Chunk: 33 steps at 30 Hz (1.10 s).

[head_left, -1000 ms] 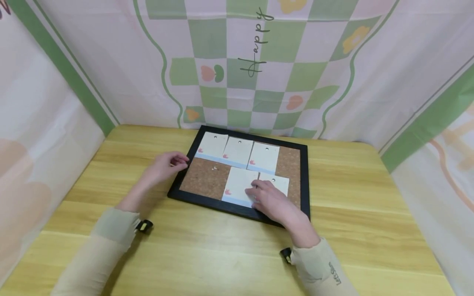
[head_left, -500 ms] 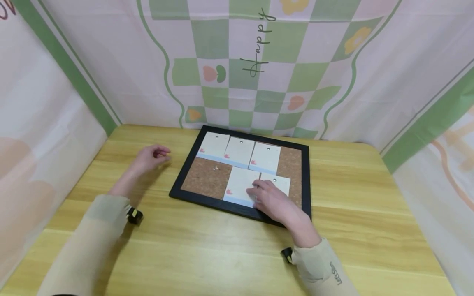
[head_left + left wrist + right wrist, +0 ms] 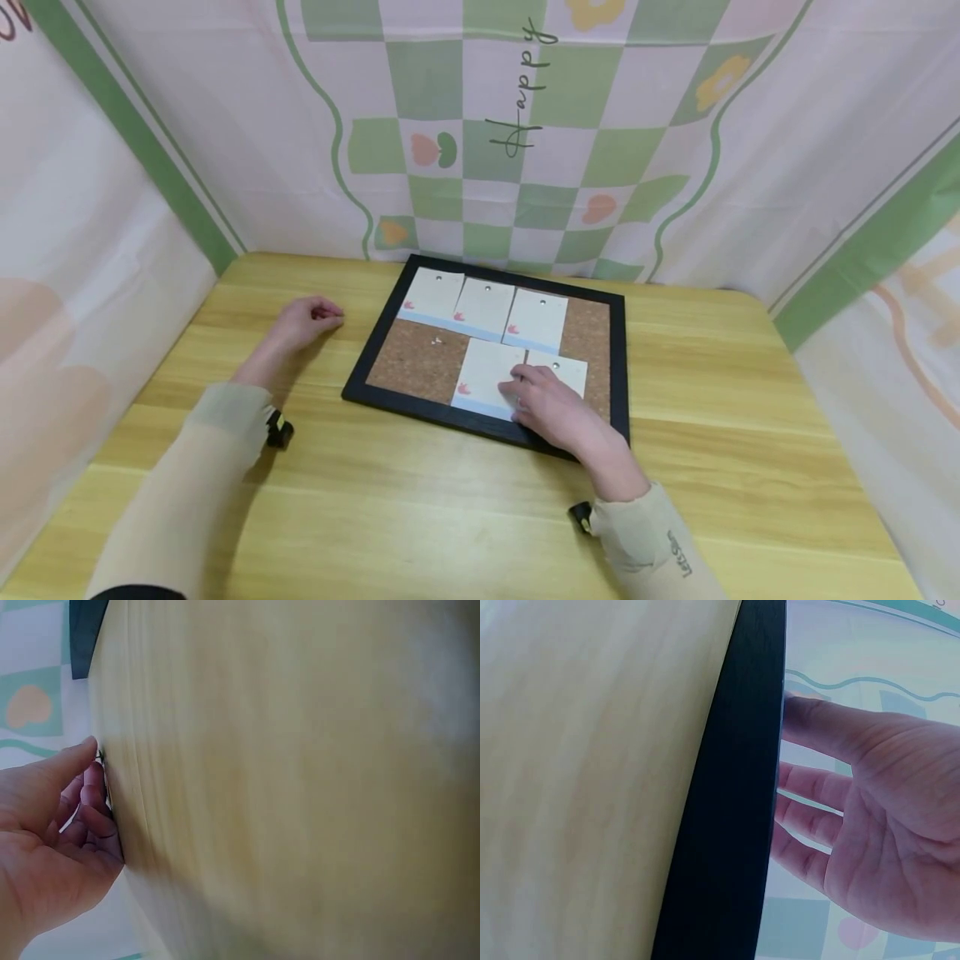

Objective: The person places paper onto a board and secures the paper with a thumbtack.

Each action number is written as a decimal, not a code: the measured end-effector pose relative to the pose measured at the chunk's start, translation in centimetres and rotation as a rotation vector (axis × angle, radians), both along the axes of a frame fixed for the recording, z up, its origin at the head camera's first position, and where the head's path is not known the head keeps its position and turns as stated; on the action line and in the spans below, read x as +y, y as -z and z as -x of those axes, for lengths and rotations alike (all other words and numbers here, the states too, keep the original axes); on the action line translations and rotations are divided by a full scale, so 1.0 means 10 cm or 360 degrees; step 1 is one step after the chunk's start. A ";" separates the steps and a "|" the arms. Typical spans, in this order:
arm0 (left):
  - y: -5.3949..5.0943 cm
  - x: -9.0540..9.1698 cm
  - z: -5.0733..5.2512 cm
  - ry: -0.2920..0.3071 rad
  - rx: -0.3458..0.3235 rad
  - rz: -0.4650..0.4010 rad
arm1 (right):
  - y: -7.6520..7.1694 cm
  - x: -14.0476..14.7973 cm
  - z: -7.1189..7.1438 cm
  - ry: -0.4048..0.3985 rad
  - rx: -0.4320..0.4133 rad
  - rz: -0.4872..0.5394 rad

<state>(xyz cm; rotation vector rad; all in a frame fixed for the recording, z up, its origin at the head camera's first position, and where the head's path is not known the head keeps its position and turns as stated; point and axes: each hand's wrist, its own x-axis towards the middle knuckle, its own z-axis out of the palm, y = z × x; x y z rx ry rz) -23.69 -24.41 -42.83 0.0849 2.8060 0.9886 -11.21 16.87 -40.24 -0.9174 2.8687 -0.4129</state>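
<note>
In the head view my left hand (image 3: 303,323) is low over the table, left of a black-framed corkboard (image 3: 416,371). The left wrist view shows its thumb and index finger pinching a tiny dark thumbtack (image 3: 100,755). My right hand (image 3: 551,406) rests its fingertips on the lower cards, fingers spread and slightly bent. Under it lie a white card (image 3: 483,375) with no tack visible and a card (image 3: 572,377) with a silver tack (image 3: 556,365). Three cards fill the upper row, including a left card (image 3: 433,292), each with a tack at the top.
Small bright bits, perhaps loose tacks (image 3: 437,341), lie on the bare cork at left. The wooden table (image 3: 412,500) extends around the board. A patterned cloth (image 3: 495,150) hangs behind it, and cloth covers both sides.
My left hand has drawn back left from the board's frame to the table, and its thumb and fingertips have closed together. My right hand has stayed on the cards.
</note>
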 end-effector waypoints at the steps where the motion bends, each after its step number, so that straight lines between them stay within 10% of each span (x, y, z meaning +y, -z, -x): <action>1: 0.00 0.00 0.00 0.0002 0.0007 0.0016 | 0.00 0.00 0.00 0.0000 0.0000 -0.0002; 33: -0.15 0.05 -0.07 -0.0102 -0.0103 0.0111 | -0.01 0.01 -0.01 0.0000 -0.0022 0.0003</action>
